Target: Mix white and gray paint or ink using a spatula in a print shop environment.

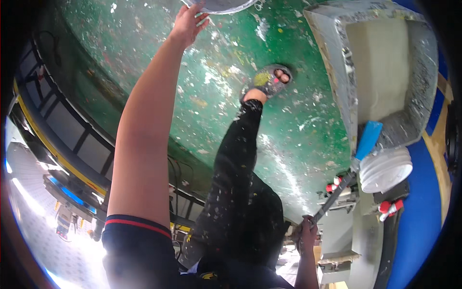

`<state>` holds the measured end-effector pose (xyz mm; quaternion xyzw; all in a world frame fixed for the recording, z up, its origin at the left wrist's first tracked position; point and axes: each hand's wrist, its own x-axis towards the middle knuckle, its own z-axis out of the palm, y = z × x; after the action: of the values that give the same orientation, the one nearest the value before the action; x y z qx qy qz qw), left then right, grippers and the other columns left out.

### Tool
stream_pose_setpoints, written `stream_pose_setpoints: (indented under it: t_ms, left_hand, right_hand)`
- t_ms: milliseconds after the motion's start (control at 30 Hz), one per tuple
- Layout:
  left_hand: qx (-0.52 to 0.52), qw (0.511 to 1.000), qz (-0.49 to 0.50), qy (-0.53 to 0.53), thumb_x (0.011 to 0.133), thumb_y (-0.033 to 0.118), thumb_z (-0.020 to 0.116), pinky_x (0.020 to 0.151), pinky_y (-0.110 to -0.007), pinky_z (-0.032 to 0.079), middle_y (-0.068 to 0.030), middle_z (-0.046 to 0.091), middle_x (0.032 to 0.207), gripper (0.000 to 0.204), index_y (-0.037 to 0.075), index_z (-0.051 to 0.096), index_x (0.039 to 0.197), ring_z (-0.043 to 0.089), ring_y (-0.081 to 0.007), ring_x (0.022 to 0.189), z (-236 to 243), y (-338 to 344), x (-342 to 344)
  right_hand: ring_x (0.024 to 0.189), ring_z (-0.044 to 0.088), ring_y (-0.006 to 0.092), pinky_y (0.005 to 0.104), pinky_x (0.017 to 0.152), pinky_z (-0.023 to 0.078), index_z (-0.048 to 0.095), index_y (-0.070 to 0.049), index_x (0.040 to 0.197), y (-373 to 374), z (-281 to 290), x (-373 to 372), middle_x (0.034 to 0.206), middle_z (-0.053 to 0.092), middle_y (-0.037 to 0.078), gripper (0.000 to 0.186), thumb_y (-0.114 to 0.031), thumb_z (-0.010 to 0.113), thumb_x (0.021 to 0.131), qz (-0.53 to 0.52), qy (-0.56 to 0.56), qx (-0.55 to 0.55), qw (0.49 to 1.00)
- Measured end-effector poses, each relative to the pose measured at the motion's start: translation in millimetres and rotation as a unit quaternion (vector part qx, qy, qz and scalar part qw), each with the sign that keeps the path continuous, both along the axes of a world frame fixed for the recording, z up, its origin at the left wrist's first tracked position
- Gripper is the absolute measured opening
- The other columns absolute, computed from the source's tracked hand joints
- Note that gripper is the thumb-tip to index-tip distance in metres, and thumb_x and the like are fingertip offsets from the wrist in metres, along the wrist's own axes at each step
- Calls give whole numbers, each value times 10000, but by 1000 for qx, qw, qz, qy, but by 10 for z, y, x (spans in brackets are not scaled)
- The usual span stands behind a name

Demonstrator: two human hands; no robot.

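Observation:
My left hand (189, 24) reaches out to the top of the view and holds the edge of a round, pale grey container, perhaps a bucket (226, 6). Most of that container is cut off by the picture's edge. Low on the right, my right hand (306, 234) is wrapped round the dark shaft of a long-handled paddle (333, 196). Its flat blue blade (369, 138) points up and away, overlapping the near end of a large grey trough (346, 72). The trough's inside walls are crusted with splatter.
A white ribbed bucket (385, 171) lies tilted beside the trough. Red-and-white objects (391, 208) sit near it. Paint spots cover the green floor (298, 130), where my shoe (268, 82) stands. Along the left runs a yellow-edged machine or conveyor (62, 156).

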<state>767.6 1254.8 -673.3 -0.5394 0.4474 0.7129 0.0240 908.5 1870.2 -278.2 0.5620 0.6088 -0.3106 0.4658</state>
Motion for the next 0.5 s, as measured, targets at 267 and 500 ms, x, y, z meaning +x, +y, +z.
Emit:
stream_pose_setpoints:
  t_ms: [267, 500]
  left_hand:
    - [39, 985, 162, -49, 972, 256, 675, 838, -323, 544, -155, 584, 1192, 386, 57, 520, 1265, 627, -221, 1069, 340, 1718, 926]
    - [74, 986, 141, -58, 987, 335, 643, 681, -218, 564, -135, 619, 993, 393, -15, 560, 1145, 644, -173, 888, 362, 2258, 1630]
  right_hand:
    - [506, 507, 114, 314, 472, 431, 583, -35, 1120, 765, 305, -281, 664, 525, 19, 216, -202, 653, 1002, 55, 60, -23, 996]
    - [624, 587, 157, 348, 589, 474, 625, 34, 1011, 1950, -250, 519, 712, 635, 99, 274, -227, 693, 965, 304, 238, -88, 918]
